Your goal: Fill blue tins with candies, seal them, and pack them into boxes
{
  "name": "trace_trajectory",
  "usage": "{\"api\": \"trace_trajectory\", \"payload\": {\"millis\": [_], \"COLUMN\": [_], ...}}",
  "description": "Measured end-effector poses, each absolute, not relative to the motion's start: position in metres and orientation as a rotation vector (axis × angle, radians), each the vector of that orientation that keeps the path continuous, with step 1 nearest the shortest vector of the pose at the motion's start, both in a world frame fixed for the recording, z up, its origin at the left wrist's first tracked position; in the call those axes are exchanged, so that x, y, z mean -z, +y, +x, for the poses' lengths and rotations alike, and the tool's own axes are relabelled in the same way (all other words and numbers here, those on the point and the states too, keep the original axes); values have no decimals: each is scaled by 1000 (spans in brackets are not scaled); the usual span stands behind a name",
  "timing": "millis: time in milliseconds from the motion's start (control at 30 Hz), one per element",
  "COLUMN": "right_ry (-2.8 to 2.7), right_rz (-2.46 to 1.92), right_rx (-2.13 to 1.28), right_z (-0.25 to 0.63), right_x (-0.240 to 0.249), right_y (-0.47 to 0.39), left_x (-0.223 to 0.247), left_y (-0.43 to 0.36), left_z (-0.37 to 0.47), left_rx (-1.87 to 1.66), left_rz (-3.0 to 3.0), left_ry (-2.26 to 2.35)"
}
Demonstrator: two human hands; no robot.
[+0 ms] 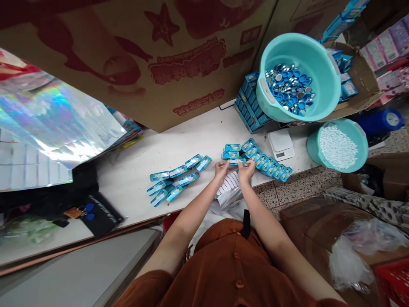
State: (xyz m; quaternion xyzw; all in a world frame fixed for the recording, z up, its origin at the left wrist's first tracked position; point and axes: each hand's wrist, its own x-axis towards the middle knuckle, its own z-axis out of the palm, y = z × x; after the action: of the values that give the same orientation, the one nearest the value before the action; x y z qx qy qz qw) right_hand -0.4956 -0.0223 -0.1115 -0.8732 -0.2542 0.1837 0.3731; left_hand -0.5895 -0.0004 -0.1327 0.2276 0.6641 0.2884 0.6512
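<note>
My left hand (221, 170) and my right hand (246, 171) are closed at the two ends of a small blue box (237, 161) at the table's front edge. Just below them, a sheet of white strip labels (228, 182) with a shiny silver part hangs over my lap. Beyond my hands lie two more blue boxes (232, 147). A slanting row of similar boxes (271, 166) runs to the right. Left of my hands, another loose group of blue boxes (179, 170) lies on the white table (128, 170).
A turquoise tub (266, 47) of blue and silver round pieces stands at the back right, beside stacked blue boxes (251, 102). Near it are a white scale (281, 144) and a bucket (315, 149) of white pellets. A large carton (128, 25) rises behind the table.
</note>
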Motion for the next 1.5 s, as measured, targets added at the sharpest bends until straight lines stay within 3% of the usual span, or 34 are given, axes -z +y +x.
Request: {"api": "trace_trajectory", "payload": {"millis": [300,500,600,867,1033,1200,1333,1500], "right_ry": [-659,-910,-1074,-1198,-1226,-1571,-2157,-2536], "right_rz": [-2318,-2243,-2223,-2133,-1976,-1978,-1750,-1534], "right_rx": [-565,-734,-827,-954,-1131,-1156,-928,-959], "right_z": [-494,-481,-483,-555,-579,-574,-566,-582], "right_x": [112,117,116,115,120,100,77,76], "right_y": [-31,-37,-33,-18,-8,-5,13,46], "left_x": [123,80,72,76,66,55,55,74], "left_y": [-5,-37,-61,-93,-96,-117,-128,-109], "left_z": [-605,-648,-659,-671,-704,-772,-831,-861], "left_rx": [-621,-469,-315,-110,-363,-591,-368,-83], "left_rz": [967,1888,2079,2019,1964,1876,1762,1725], "left_ry": [1540,1318,1186,1268,1408,1905,2316,2248]}}
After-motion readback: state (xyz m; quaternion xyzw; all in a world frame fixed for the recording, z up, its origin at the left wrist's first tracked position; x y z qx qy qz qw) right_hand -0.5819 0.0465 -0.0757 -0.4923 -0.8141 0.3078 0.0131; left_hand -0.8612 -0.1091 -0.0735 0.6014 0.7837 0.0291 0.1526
